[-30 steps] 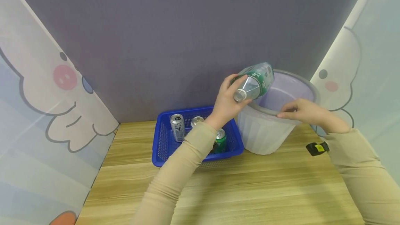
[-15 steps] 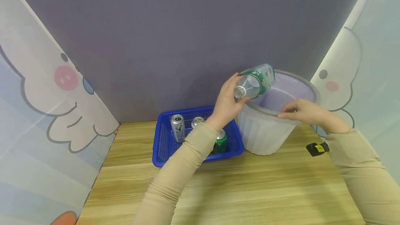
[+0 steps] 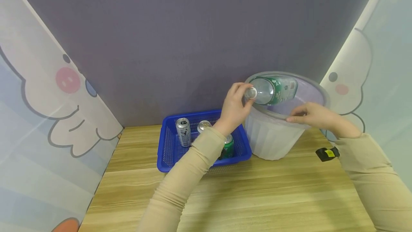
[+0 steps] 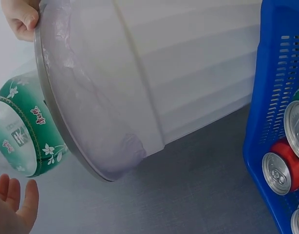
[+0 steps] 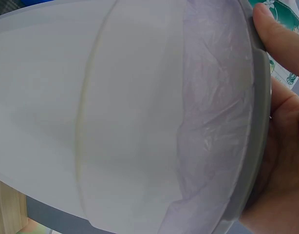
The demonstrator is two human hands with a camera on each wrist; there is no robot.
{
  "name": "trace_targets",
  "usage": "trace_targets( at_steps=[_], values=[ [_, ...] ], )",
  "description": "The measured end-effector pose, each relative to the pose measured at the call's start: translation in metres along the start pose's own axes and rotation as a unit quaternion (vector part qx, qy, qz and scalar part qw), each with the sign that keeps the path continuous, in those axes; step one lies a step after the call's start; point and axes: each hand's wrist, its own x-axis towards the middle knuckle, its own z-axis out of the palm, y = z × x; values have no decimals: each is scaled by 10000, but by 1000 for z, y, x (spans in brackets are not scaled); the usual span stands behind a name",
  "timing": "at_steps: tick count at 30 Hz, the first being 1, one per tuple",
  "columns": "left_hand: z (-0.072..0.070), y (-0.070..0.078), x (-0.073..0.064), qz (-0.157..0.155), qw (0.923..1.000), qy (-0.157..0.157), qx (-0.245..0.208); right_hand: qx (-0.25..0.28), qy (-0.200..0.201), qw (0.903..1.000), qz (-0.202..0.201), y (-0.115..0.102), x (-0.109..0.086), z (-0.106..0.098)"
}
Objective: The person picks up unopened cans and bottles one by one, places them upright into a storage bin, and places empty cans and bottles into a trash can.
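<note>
A clear plastic bottle (image 3: 264, 90) with a green label lies tilted across the mouth of a white trash can (image 3: 273, 135). Its base points down into the can, and its cap end faces my left hand (image 3: 236, 106). My left thumb and fingers pinch the bottle around its neck. In the left wrist view, the green label (image 4: 37, 126) shows beyond the can's grey rim. My right hand (image 3: 310, 115) grips the near right part of that rim, thumb outside and fingers inside. A thin purple bag (image 5: 213, 107) lines the can and folds over its edge.
A blue plastic basket (image 3: 164, 160) stands left of the can on the wooden table (image 3: 257, 192). Several drink cans are in it, including a silver can (image 3: 183, 131), a green can (image 3: 228, 148) and a red can (image 4: 286, 168). A grey wall (image 3: 161, 46) rises behind.
The bottle has moved right and down, its base now inside the can's mouth. My left hand has shifted slightly with it, toward the neck end. My right hand keeps its place on the rim.
</note>
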Motion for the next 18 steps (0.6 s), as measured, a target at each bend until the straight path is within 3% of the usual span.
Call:
trace_targets(
  at_steps=[11, 18],
  values=[
    [1, 3, -2, -188, 9995, -153, 199, 59, 22, 10000, 23, 0, -2, 2],
    [3, -2, -6, -201, 9995, -33, 224, 19, 70, 10000, 42, 2, -2, 2]
  ],
)
